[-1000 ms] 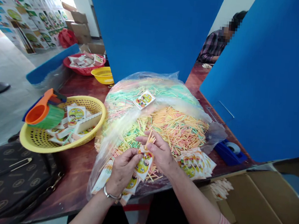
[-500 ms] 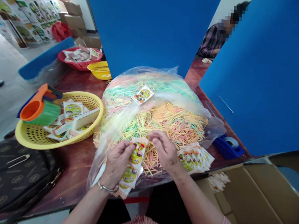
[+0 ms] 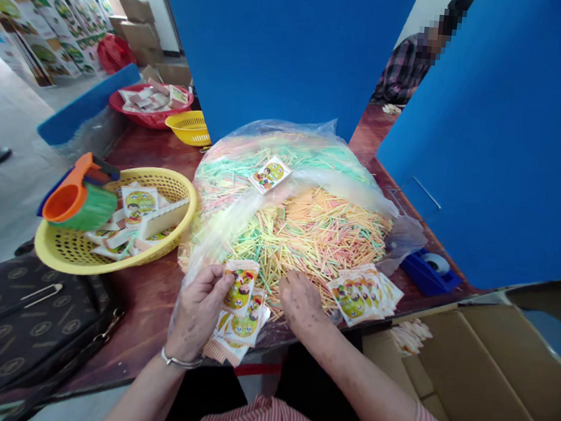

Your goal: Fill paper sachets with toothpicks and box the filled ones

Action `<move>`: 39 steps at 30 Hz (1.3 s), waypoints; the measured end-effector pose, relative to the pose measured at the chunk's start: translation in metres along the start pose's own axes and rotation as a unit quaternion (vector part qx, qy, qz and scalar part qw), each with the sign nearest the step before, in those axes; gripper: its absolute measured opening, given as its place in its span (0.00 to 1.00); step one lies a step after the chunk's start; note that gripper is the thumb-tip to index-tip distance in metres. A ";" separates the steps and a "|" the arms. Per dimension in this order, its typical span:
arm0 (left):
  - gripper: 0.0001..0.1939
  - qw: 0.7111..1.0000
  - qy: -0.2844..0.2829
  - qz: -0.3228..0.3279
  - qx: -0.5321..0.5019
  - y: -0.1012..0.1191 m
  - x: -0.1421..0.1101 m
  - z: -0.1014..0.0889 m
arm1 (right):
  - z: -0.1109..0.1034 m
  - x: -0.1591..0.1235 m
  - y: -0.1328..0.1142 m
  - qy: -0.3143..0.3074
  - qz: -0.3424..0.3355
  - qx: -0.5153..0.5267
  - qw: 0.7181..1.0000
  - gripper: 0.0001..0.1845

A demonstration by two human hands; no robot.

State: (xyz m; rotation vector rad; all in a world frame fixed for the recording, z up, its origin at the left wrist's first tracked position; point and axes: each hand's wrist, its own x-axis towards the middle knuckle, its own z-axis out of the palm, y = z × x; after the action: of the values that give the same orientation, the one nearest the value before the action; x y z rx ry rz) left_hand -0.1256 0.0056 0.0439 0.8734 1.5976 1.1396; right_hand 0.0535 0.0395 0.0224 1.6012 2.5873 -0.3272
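Between the thumb and fingers of my left hand [image 3: 199,305] is a small printed packet [image 3: 239,291], white with a cartoon picture. Several more such packets lie in a fanned pile [image 3: 239,329] just below it. My right hand [image 3: 303,309] is closed, its fingertips down in a heap of thin pastel sticks [image 3: 328,228]; what they grip is hidden. The sticks spill from a clear plastic bag [image 3: 272,133], on which another packet [image 3: 270,174] rests. To the right of my right hand lies a fanned row of packets [image 3: 364,295].
At left stands a yellow basket [image 3: 187,228] of packets with an orange scoop [image 3: 66,200] at its rim. A dark handbag [image 3: 31,325] lies in front. A blue tape dispenser [image 3: 427,281] sits at right, beside blue partitions [image 3: 286,52]. Cardboard [image 3: 483,375] is lower right.
My left hand has moved left and slightly down with the packet. My right hand has left the packet's top edge and lowered into the sticks, its fingers curling.
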 end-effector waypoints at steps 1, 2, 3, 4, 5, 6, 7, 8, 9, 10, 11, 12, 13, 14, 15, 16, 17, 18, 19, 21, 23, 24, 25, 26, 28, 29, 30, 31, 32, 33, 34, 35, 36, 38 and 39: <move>0.11 1.000 -0.009 -0.001 0.011 0.000 0.000 0.000 | -0.003 0.000 0.003 -0.004 -0.001 0.001 1.000 0.10; 0.11 0.999 -0.020 0.000 0.030 0.001 -0.001 0.001 | -0.005 0.000 0.006 -0.007 -0.002 0.007 1.000 0.10; 0.10 0.998 -0.030 0.003 0.054 0.003 -0.002 0.002 | -0.008 -0.001 0.011 -0.007 0.000 0.017 1.000 0.09; 0.10 0.996 -0.041 0.008 0.078 0.005 -0.002 0.003 | -0.010 -0.001 0.016 -0.004 0.002 0.034 0.999 0.09; 0.10 0.994 -0.050 0.013 0.101 0.008 -0.003 0.005 | -0.013 -0.002 0.021 0.003 0.003 0.058 0.998 0.08; 0.10 0.991 -0.057 0.017 0.120 0.011 -0.004 0.006 | -0.015 -0.002 0.026 0.016 0.004 0.087 0.996 0.08; 0.09 0.989 -0.060 0.020 0.133 0.014 -0.005 0.008 | -0.018 -0.002 0.031 0.037 0.008 0.115 0.993 0.08; 0.09 0.988 -0.061 0.023 0.141 0.015 -0.005 0.008 | -0.021 -0.001 0.035 0.065 0.014 0.142 0.988 0.09; 0.10 0.987 -0.060 0.025 0.145 0.016 -0.005 0.008 | -0.024 0.000 0.038 0.094 0.018 0.163 0.982 0.09; 0.10 0.987 -0.056 0.026 0.145 0.015 -0.005 0.007 | -0.026 0.001 0.039 0.120 0.018 0.176 0.977 0.09; 0.10 0.988 -0.049 0.027 0.143 0.013 -0.004 0.006 | -0.027 0.003 0.038 0.140 0.014 0.182 0.973 0.08; 0.10 0.990 -0.041 0.027 0.136 0.009 -0.003 0.004 | -0.028 0.006 0.035 0.150 0.008 0.179 0.972 0.09; 0.10 0.991 -0.033 0.026 0.125 0.005 -0.002 0.001 | -0.027 0.009 0.030 0.149 0.001 0.169 0.974 0.09; 0.11 0.993 -0.025 0.023 0.113 0.001 -0.001 -0.001 | -0.025 0.013 0.025 0.139 -0.001 0.150 0.979 0.09; 0.11 0.994 -0.018 0.021 0.102 -0.002 -0.001 -0.003 | -0.022 0.017 0.019 0.122 0.003 0.126 0.985 0.09; 0.12 0.995 -0.014 0.020 0.095 -0.004 -0.001 -0.004 | -0.019 0.021 0.012 0.105 0.012 0.097 0.990 0.09; 0.12 0.995 -0.014 0.020 0.093 -0.005 -0.001 -0.005 | -0.015 0.025 0.006 0.088 0.023 0.066 0.994 0.08; 0.12 0.995 -0.017 0.020 0.095 -0.005 -0.002 -0.005 | -0.011 0.029 0.000 0.074 0.032 0.038 0.996 0.08; 0.11 0.994 -0.023 0.020 0.101 -0.003 -0.003 -0.004 | -0.009 0.032 -0.005 0.065 0.037 0.014 0.997 0.08; 0.11 0.992 -0.037 0.016 0.116 0.002 -0.006 -0.003 | -0.007 0.036 -0.012 0.060 0.036 -0.016 0.997 0.09; 0.11 0.991 -0.050 0.014 0.126 0.006 -0.009 0.000 | -0.009 0.038 -0.018 0.055 0.030 -0.027 0.998 0.10; 0.12 0.990 -0.051 0.016 0.130 0.007 -0.009 0.001 | -0.010 0.038 -0.020 0.051 0.030 -0.027 0.998 0.10; 0.12 0.990 -0.049 0.019 0.133 0.008 -0.010 0.002 | -0.012 0.037 -0.022 0.046 0.030 -0.026 0.998 0.10; 0.11 0.990 -0.044 0.022 0.134 0.008 -0.010 0.002 | -0.012 0.037 -0.023 0.040 0.028 -0.024 0.999 0.11; 0.11 0.991 -0.034 0.025 0.129 0.007 -0.010 0.003 | -0.012 0.036 -0.022 0.032 0.023 -0.017 0.999 0.11; 0.11 0.992 -0.031 0.025 0.124 0.007 -0.010 0.003 | -0.012 0.036 -0.020 0.032 0.022 -0.010 0.999 0.12; 0.10 0.992 -0.033 0.026 0.118 0.007 -0.009 0.003 | -0.012 0.036 -0.016 0.033 0.024 0.003 0.999 0.11; 0.10 0.993 -0.035 0.028 0.113 0.007 -0.009 0.003 | -0.013 0.035 -0.012 0.039 0.029 0.025 0.999 0.11; 0.09 0.993 -0.039 0.032 0.111 0.007 -0.008 0.003 | -0.016 0.034 -0.006 0.053 0.030 0.058 0.996 0.09; 0.09 0.992 -0.044 0.037 0.112 0.007 -0.008 0.003 | -0.019 0.033 0.000 0.075 0.027 0.103 0.991 0.08; 0.08 0.991 -0.051 0.043 0.114 0.007 -0.007 0.004 | -0.024 0.031 0.006 0.102 0.021 0.161 0.981 0.08; 0.08 0.990 -0.060 0.048 0.115 0.008 -0.007 0.004 | -0.029 0.029 0.012 0.132 0.015 0.230 0.964 0.09; 0.08 0.990 -0.069 0.052 0.115 0.007 -0.007 0.006 | -0.035 0.027 0.017 0.162 0.012 0.304 0.939 0.09; 0.08 0.988 -0.087 0.052 0.114 0.007 -0.007 0.010 | -0.044 0.021 0.022 0.211 0.026 0.448 0.868 0.08; 0.08 0.988 -0.094 0.047 0.113 0.006 -0.008 0.013 | -0.047 0.019 0.022 0.226 0.036 0.506 0.832 0.06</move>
State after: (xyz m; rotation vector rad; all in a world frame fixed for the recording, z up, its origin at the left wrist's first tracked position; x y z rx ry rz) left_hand -0.1107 0.0041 0.0506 1.1817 1.5606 0.9203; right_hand 0.0667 0.0760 0.0619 2.2466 2.8148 -1.7461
